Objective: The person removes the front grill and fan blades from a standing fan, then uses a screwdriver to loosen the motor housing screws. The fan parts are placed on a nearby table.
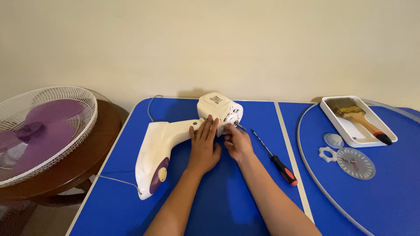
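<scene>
Fan body [175, 144]: smooth white plastic under your left hand [204, 146], faintly glossy.
Shaft [239, 126]: bare shiny metal at your right hand [236, 142].
Screwdriver [274, 158]: metal shank, glossy red-and-black plastic handle.
Table [218, 205]: matt blue, smooth.
Tray [348, 129]: glossy white plastic.
Brush [361, 119]: wooden handle, coarse bristles.
Side table [78, 161]: polished dark wood.
Fan grille [48, 131]: white wire, purple plastic blades behind.

Under the left hand [204, 147] and right hand [236, 142], the fan body [168, 144] is cream white with a purple panel and a pale knob. The table [218, 205] beneath them is bright blue with grey seams. Right of the hands, the screwdriver [275, 159] has a red and black handle. Further right, the tray [348, 126] is white. Left of the hands, the blades [41, 126] are purple behind a white wire grille.
</scene>
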